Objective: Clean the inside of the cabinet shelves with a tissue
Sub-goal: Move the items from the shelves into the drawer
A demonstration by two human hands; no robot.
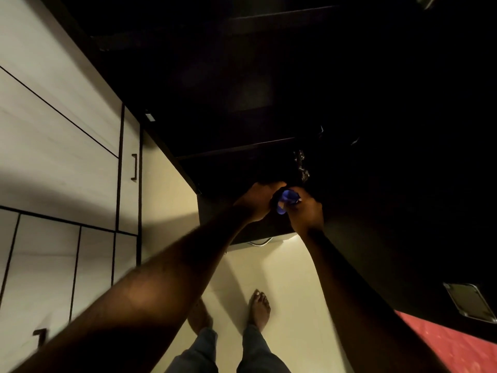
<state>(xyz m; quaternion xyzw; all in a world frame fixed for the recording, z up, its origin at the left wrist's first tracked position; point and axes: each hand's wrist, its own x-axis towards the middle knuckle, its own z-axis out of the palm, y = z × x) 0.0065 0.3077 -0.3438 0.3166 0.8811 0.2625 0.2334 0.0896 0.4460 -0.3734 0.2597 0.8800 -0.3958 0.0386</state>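
Now: both hands are meeting at the front edge of the dark cabinet (269,230), working a blue bundle (287,198) between them.
Left hand (256,201): fingers are curling round the bundle's left side; the dim light is hiding the exact grip.
Right hand (306,215): fingertips are pinching the bundle's right side, closed on it.
Task's thing: the bundle is sitting between the two hands, just in front of the lowest shelf opening; it is probably the tissue, though whether loose or still packed I cannot tell.
Step, as I judge it: readying the tissue before wiping.
Doing it well: folding it into a flat pad is giving more wiping face than a ball.
Reach: the shelf edge (236,148) is lying above and behind the hands, so one hand should be going in while the other steadies.
Watch out: the metal hinge (301,164) is hanging just above the hands and could be snagging thin tissue.
Light: the interior is showing almost black, so slow overlapping strokes are safer.
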